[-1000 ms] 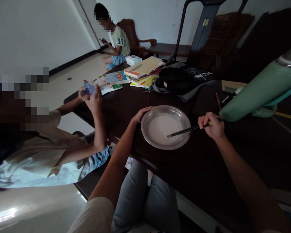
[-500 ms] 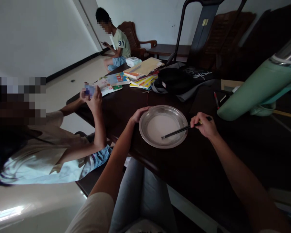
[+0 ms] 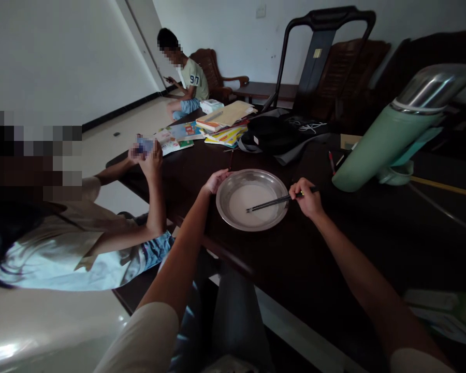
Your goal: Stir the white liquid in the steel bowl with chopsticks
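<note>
Bottom of the metal basin hidden under cloudy liquid

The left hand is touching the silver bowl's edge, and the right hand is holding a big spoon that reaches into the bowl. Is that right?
Not quite: the head view shows the right hand holding black chopsticks, not a big spoon. They do reach into the silver bowl, and the left hand is touching its edge.

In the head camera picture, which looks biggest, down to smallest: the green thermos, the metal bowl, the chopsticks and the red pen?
Largest to smallest:
1. Green thermos
2. Metal bowl
3. Chopsticks, long but thin
4. Red pen
</note>
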Motion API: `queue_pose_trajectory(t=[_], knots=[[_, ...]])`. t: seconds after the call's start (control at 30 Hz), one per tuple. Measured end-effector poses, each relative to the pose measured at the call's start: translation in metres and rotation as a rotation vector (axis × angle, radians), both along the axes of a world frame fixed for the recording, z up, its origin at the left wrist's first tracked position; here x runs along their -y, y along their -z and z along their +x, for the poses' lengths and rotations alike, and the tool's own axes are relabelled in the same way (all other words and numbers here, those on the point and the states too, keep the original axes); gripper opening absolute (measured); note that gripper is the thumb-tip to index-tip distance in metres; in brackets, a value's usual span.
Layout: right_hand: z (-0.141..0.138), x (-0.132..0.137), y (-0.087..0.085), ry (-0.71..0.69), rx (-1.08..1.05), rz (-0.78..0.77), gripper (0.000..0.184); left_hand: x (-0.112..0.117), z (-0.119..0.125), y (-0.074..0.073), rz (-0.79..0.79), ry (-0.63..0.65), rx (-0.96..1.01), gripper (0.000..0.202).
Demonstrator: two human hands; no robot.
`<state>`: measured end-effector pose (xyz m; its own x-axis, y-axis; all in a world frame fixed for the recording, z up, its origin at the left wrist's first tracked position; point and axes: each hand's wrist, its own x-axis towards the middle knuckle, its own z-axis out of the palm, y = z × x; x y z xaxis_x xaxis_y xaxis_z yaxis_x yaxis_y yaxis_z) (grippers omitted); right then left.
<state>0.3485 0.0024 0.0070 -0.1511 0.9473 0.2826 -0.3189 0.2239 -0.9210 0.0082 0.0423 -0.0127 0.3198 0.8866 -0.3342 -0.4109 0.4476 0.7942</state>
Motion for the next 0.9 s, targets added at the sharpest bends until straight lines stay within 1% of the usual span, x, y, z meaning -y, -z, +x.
queue_pose_trajectory(t=[0.17,0.27,0.37,0.43,0.53,0.6,0.73,0.83,0.9], knots=[[0.003,0.000,0.004,0.012,0.025,-0.034,0.043,-0.002,0.003,-0.001,-0.009,0.008,-0.017,0.049],[0.011,-0.006,0.000,0.019,0.022,-0.039,0.043,0.000,0.004,-0.002,-0.020,-0.033,-0.067,0.044],[0.017,-0.010,-0.006,-0.017,0.017,-0.077,0.044,0.003,0.004,-0.003,-0.065,-0.059,-0.107,0.038],[0.019,-0.011,-0.009,-0.049,0.010,-0.116,0.044,0.006,0.005,-0.004,-0.107,-0.064,-0.110,0.036],[0.017,-0.008,-0.011,-0.039,-0.019,-0.163,0.046,0.011,0.008,-0.007,-0.158,-0.070,-0.119,0.036],[0.014,-0.003,-0.010,0.016,-0.054,-0.201,0.049,0.014,0.011,-0.009,-0.188,-0.078,-0.136,0.036],[0.006,0.012,-0.007,0.176,-0.104,-0.258,0.055,0.019,0.015,-0.014,-0.212,-0.076,-0.141,0.034],[0.005,0.028,-0.006,0.272,-0.089,-0.242,0.050,0.022,0.017,-0.017,-0.213,-0.079,-0.108,0.033],[0.006,0.041,-0.007,0.358,-0.023,-0.196,0.043,0.027,0.016,-0.015,-0.222,-0.100,-0.082,0.032]])
